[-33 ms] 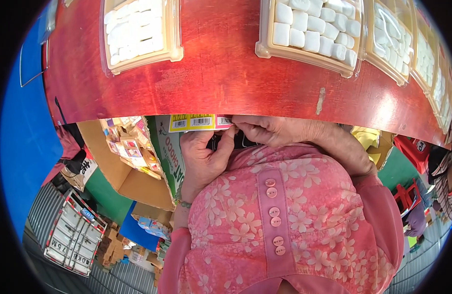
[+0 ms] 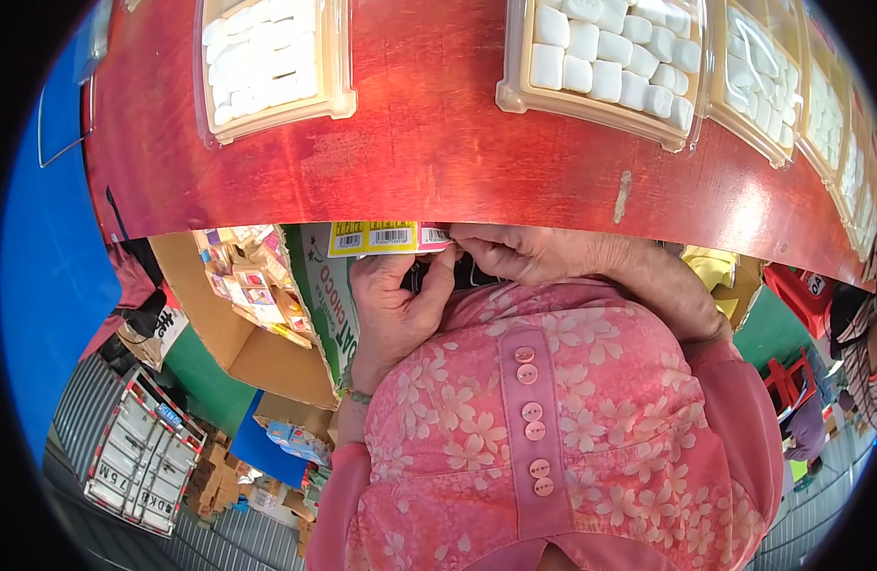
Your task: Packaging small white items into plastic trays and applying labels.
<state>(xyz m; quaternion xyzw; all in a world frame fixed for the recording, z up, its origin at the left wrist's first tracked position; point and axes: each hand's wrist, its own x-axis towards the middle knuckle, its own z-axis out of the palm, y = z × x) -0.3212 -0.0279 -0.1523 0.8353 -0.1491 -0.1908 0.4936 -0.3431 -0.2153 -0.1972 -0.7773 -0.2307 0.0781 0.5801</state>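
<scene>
At the front edge of the red table, a barcode label sheet (image 2: pixel 389 236) in yellow, white and pink lies half hidden under the tabletop's rim. My left hand (image 2: pixel 400 303) pinches its lower edge between thumb and fingers. My right hand (image 2: pixel 529 253) is closed at the sheet's pink right end, with thumb and forefinger pressed together against the corner. The table edge covers some fingertips of both hands. Both forearms rest close to my pink flowered top.
On the red table (image 2: pixel 419 143) stand clear-walled trays of white marshmallows, one tray (image 2: pixel 338 103) at left and several (image 2: pixel 600 112) at right. An open carton (image 2: pixel 267 366) holding small colourful packs is left of my lap. A red stool (image 2: pixel 788 383) stands at right.
</scene>
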